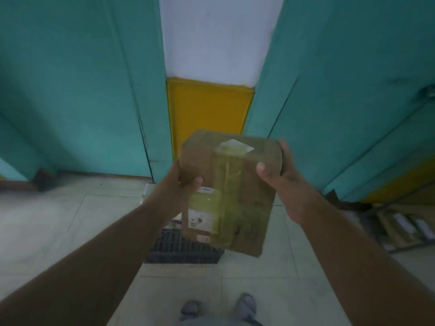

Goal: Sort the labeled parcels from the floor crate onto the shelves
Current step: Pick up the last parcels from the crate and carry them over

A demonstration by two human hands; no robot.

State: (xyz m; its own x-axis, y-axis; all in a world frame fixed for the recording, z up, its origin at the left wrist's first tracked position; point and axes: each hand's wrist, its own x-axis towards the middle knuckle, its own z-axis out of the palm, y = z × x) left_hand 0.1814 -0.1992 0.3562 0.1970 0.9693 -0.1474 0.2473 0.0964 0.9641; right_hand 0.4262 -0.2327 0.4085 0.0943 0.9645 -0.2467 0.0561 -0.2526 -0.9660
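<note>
I hold a brown cardboard parcel (231,191) in front of me with both hands, well above the floor. Clear tape runs over it and a white label sits on its lower left face. My left hand (182,184) grips its left edge, thumb on the front face. My right hand (282,177) grips the upper right corner, thumb on the front and fingers wrapped behind. Below the parcel a dark mesh floor crate (183,249) stands on the tiles, mostly hidden by the parcel.
Teal panels (70,90) rise left and right, with a white and yellow column (209,107) between them. At the lower right, a low shelf (404,229) holds several labeled boxes. My feet (219,307) stand on pale floor tiles.
</note>
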